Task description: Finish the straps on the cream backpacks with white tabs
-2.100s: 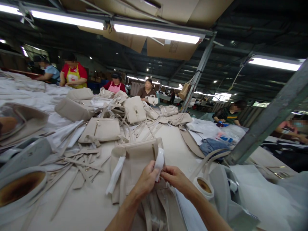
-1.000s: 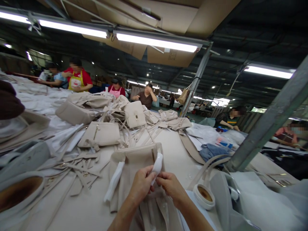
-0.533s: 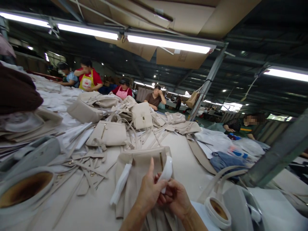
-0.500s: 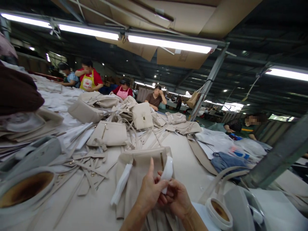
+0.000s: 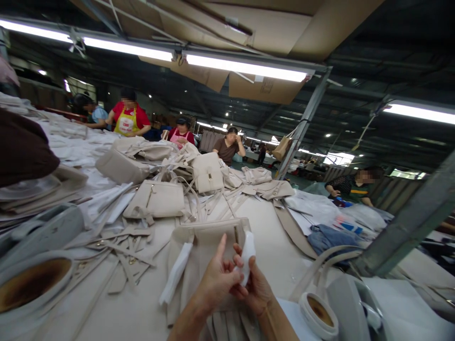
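Observation:
A beige bag (image 5: 209, 246) lies before me with its top edge away from me and loose panels toward me. One white padded strip (image 5: 177, 273) rests along its left side. Another white wrapped piece (image 5: 248, 255) stands at the bag's right side, pinched between both hands. My left hand (image 5: 218, 272) has its index finger stretched out and its thumb and other fingers on that piece. My right hand (image 5: 256, 286) grips the same piece from the right, its thumb on the near side. The lower fingertips are partly hidden.
Brown-filled containers stand at left (image 5: 33, 279) and right (image 5: 319, 310). Beige straps (image 5: 131, 255) lie left of the bag, and finished-looking bags (image 5: 156, 199) are heaped beyond. A metal post (image 5: 408, 222) rises at right. Several people sit or stand farther back.
The right hand's thumb has shifted up onto the white piece, which now stands more upright. The left fingers have moved slightly around it. The view has shifted a little.

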The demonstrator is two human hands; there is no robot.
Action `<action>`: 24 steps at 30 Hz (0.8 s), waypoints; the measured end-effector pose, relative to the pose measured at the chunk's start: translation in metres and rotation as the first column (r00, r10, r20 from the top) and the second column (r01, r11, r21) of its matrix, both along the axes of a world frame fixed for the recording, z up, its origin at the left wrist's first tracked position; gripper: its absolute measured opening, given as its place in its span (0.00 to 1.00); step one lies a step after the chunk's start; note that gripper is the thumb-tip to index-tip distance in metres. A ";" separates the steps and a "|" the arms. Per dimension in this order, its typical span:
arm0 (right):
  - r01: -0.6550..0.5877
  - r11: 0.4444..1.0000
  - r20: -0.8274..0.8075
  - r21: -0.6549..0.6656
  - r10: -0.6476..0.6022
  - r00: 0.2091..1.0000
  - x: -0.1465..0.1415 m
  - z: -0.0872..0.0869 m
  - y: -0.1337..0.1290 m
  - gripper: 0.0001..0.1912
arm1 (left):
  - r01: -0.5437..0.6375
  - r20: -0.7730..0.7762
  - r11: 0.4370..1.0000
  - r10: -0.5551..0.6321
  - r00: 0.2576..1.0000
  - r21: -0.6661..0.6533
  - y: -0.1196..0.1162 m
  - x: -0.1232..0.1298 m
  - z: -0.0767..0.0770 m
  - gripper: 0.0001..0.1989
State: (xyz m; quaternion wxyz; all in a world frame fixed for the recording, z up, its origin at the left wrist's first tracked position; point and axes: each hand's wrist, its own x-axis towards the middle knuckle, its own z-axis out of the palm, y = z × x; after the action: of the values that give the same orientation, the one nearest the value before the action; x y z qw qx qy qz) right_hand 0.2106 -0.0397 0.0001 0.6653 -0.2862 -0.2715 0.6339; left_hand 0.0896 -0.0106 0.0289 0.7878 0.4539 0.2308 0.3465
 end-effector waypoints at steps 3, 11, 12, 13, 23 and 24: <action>0.100 0.991 0.079 -0.092 -0.093 0.993 0.002 0.007 -0.010 0.36 | -0.031 -0.039 0.998 0.033 0.999 0.060 -0.001 0.005 -0.003 0.60; 0.248 0.966 0.400 -0.071 -0.200 0.894 0.004 0.020 -0.024 0.33 | -0.021 -0.080 0.990 0.033 0.996 0.143 -0.004 0.010 -0.008 0.61; 0.252 0.965 0.408 -0.076 -0.200 0.891 0.003 0.019 -0.024 0.33 | 0.003 -0.080 0.991 0.008 0.997 0.133 -0.003 0.010 -0.009 0.62; 0.255 0.964 0.416 -0.081 -0.200 0.887 0.003 0.018 -0.023 0.33 | 0.021 -0.080 0.991 -0.011 0.997 0.131 -0.002 0.009 -0.010 0.62; 0.385 0.917 0.851 0.103 -0.282 0.443 0.053 -0.001 -0.041 0.27 | -0.438 -0.135 0.698 0.604 0.786 0.567 0.010 -0.009 -0.001 0.31; 0.445 0.881 0.874 0.158 -0.335 0.353 0.059 -0.005 -0.044 0.25 | -0.505 -0.100 0.639 0.671 0.735 0.580 0.011 -0.013 0.003 0.28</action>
State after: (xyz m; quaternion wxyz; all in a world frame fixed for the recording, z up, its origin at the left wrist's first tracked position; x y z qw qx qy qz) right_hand 0.2701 -0.0841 -0.0046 0.5411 -0.6626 -0.4645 0.2289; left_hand 0.0765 0.0006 0.0323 0.4310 0.5935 0.3847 0.5604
